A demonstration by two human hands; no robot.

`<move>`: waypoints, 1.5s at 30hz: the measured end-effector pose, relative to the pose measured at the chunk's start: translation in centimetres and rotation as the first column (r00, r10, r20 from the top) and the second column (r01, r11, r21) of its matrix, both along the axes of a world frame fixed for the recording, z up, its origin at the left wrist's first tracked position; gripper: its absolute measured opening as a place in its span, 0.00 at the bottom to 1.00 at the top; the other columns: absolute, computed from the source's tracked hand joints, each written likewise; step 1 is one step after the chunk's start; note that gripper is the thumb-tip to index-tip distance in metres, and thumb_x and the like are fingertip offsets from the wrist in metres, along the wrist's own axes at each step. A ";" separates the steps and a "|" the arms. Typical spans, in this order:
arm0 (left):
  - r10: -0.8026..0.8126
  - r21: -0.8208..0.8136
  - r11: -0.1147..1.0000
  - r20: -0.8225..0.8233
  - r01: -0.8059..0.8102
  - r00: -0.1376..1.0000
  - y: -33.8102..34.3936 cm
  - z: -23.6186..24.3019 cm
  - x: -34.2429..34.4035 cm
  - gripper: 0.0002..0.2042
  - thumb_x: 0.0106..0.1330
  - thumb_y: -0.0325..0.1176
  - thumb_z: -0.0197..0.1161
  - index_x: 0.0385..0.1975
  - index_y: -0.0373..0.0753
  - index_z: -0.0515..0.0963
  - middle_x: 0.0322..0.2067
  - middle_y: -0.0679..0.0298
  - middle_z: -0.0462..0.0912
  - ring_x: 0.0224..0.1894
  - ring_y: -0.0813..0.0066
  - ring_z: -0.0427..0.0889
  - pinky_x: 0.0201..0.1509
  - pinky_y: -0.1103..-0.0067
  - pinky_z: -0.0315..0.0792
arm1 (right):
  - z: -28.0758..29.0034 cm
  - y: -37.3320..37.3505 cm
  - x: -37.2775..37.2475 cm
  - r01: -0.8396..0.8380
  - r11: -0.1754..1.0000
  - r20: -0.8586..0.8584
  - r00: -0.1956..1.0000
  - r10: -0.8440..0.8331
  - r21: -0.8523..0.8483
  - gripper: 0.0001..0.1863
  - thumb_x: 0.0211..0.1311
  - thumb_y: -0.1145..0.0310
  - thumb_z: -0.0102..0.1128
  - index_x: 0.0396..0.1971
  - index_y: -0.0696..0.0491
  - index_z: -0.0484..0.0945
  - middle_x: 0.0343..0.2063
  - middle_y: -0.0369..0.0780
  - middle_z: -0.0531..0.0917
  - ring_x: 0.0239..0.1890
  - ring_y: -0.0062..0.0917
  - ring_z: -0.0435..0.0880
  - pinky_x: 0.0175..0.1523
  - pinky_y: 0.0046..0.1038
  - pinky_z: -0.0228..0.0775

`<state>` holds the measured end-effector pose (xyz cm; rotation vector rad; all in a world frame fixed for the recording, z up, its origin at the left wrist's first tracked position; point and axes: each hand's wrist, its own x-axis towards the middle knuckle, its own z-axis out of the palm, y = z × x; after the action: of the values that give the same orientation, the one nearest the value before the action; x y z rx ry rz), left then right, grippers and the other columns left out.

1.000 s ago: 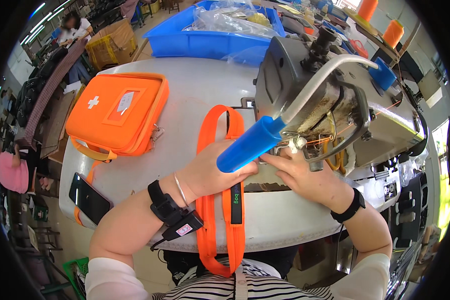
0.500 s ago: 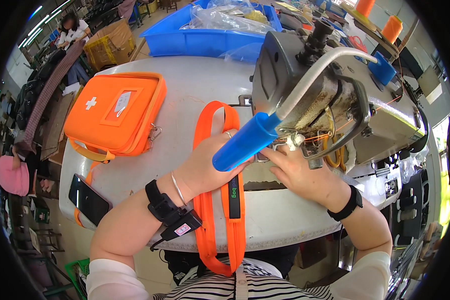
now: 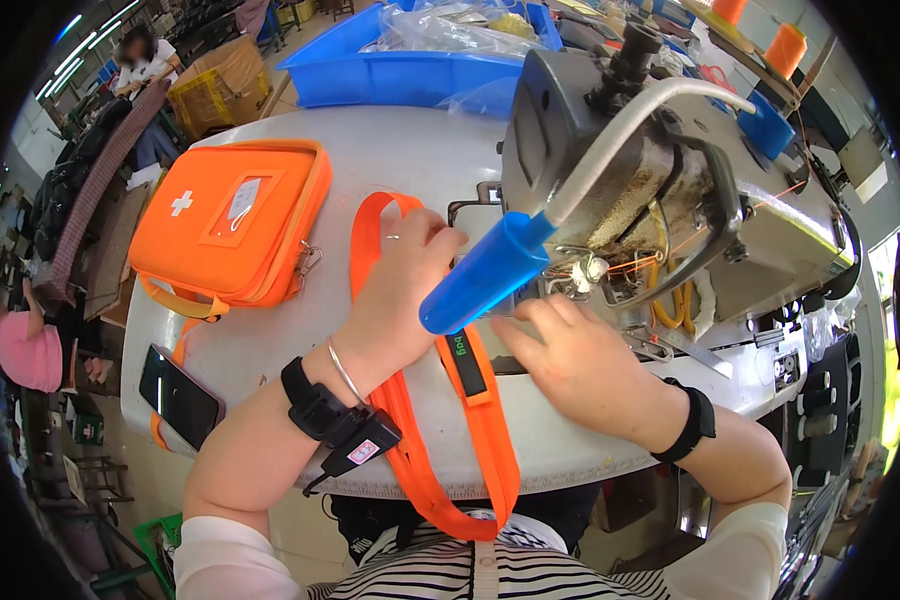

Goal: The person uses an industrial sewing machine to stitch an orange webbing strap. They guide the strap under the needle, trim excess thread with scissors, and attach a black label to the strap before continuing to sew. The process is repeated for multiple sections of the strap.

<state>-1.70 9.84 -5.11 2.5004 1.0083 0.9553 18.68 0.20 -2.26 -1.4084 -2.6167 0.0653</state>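
A loop of orange webbing strap (image 3: 397, 440) hangs over the machine table's front edge toward my lap. It carries a black label patch (image 3: 467, 372). My left hand (image 3: 395, 290) is closed on the strap's far part, fingers curled, partly hidden behind a blue tube (image 3: 488, 277) on a bent grey hose. My right hand (image 3: 585, 365) lies right of the strap, just in front of the sewing machine (image 3: 610, 190) and its needle area. Its fingers are bent and somewhat apart, and I see nothing held in them.
An orange first-aid case (image 3: 220, 225) with a white cross lies on the left of the table (image 3: 270, 420), a dark phone (image 3: 180, 395) nearer me. Behind stands a blue tray (image 3: 390, 80) with clear plastic bags. Orange thread cones (image 3: 785, 55) are at the upper right.
My left hand has moved left and away from the needle area, drawing the strap with it. The strap's label part now slants. My right hand has shifted slightly nearer me, its fingers off the strap.
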 end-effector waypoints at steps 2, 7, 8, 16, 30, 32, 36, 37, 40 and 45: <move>0.061 0.049 0.997 -0.069 -0.058 0.996 -0.5 0.8 -0.2 0.21 0.53 0.28 0.71 0.46 0.38 0.72 0.43 0.54 0.74 0.49 0.52 0.74 0.51 0.66 0.70 | -0.6 0.7 -0.9 -0.088 0.990 -0.033 0.995 0.092 0.109 0.21 0.52 0.74 0.54 0.49 0.61 0.74 0.41 0.44 0.73 0.45 0.35 0.75 0.48 0.32 0.74; -0.003 -0.128 0.992 -0.197 -0.023 0.980 -1.2 2.2 -0.9 0.21 0.50 0.22 0.65 0.46 0.35 0.71 0.39 0.55 0.73 0.45 0.56 0.75 0.50 0.69 0.71 | -1.8 3.5 -3.5 -0.018 0.977 -0.065 0.997 0.032 0.213 0.18 0.51 0.74 0.54 0.43 0.67 0.72 0.38 0.47 0.74 0.44 0.35 0.78 0.50 0.28 0.73; -0.003 -0.199 0.980 -0.118 -0.020 0.993 -1.6 2.0 -0.9 0.20 0.50 0.21 0.64 0.45 0.34 0.70 0.39 0.55 0.73 0.45 0.57 0.75 0.51 0.70 0.71 | -1.9 3.9 -3.8 0.015 0.981 -0.057 0.998 -0.004 0.191 0.19 0.51 0.75 0.54 0.43 0.67 0.72 0.38 0.48 0.75 0.43 0.35 0.79 0.50 0.29 0.73; 0.079 -0.326 0.945 0.117 -0.037 0.990 -2.4 -0.2 -2.9 0.14 0.53 0.19 0.59 0.40 0.33 0.71 0.37 0.56 0.73 0.42 0.59 0.77 0.48 0.70 0.71 | 0.7 -0.3 -3.8 -0.070 0.983 -0.011 0.998 0.069 -0.171 0.22 0.54 0.74 0.53 0.51 0.64 0.70 0.53 0.52 0.71 0.57 0.41 0.73 0.51 0.33 0.70; -0.085 -0.268 0.960 0.011 0.085 0.996 -2.6 1.3 -0.8 0.12 0.55 0.20 0.61 0.41 0.32 0.78 0.40 0.56 0.79 0.43 0.62 0.78 0.49 0.73 0.72 | 0.0 -3.8 -3.6 -0.245 0.969 -0.183 0.954 0.236 -0.032 0.19 0.53 0.72 0.57 0.47 0.58 0.71 0.35 0.40 0.74 0.44 0.32 0.75 0.43 0.29 0.66; -0.116 -0.312 0.942 0.033 0.120 0.993 -2.8 1.6 -0.3 0.12 0.55 0.21 0.64 0.40 0.32 0.78 0.39 0.56 0.80 0.43 0.61 0.77 0.49 0.73 0.72 | -0.2 -4.1 -2.5 -0.254 0.967 -0.204 0.949 0.242 -0.033 0.15 0.52 0.72 0.58 0.41 0.57 0.73 0.33 0.40 0.73 0.41 0.31 0.76 0.41 0.28 0.67; -0.168 -0.213 0.964 -0.015 0.161 0.986 -3.0 1.0 0.7 0.11 0.54 0.22 0.66 0.38 0.34 0.79 0.38 0.57 0.81 0.43 0.60 0.78 0.49 0.72 0.73 | -0.1 -4.9 0.2 -0.260 0.964 -0.247 0.939 0.239 -0.056 0.08 0.51 0.72 0.58 0.31 0.56 0.74 0.31 0.40 0.72 0.38 0.29 0.76 0.41 0.29 0.71; -0.188 -0.195 0.963 0.004 0.185 0.982 -3.1 0.8 0.9 0.10 0.54 0.22 0.65 0.37 0.34 0.80 0.39 0.57 0.81 0.43 0.60 0.78 0.49 0.72 0.74 | 0.2 -5.1 0.7 -0.257 0.964 -0.265 0.937 0.229 -0.074 0.07 0.50 0.72 0.58 0.30 0.56 0.74 0.31 0.40 0.72 0.37 0.30 0.76 0.42 0.29 0.72; -0.227 -0.089 0.971 -0.034 0.223 0.973 -3.1 0.7 1.8 0.08 0.54 0.22 0.65 0.34 0.35 0.82 0.41 0.57 0.82 0.44 0.60 0.79 0.48 0.71 0.75 | 0.2 -5.8 1.8 -0.226 0.973 -0.212 0.955 0.210 -0.053 0.07 0.51 0.72 0.57 0.30 0.57 0.74 0.33 0.42 0.74 0.42 0.32 0.78 0.42 0.30 0.73; -0.253 -0.013 0.967 -0.142 0.254 0.957 -3.3 1.0 2.8 0.13 0.54 0.21 0.64 0.41 0.35 0.82 0.43 0.57 0.80 0.45 0.57 0.79 0.50 0.72 0.75 | 0.5 -6.6 2.0 -0.152 0.988 -0.161 0.976 0.144 -0.036 0.07 0.54 0.72 0.55 0.31 0.59 0.74 0.42 0.47 0.76 0.52 0.35 0.78 0.44 0.29 0.73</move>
<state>1.08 6.51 -4.11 2.6519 0.6987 0.7114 20.64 -6.37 -1.78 -1.1671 -2.5986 0.2506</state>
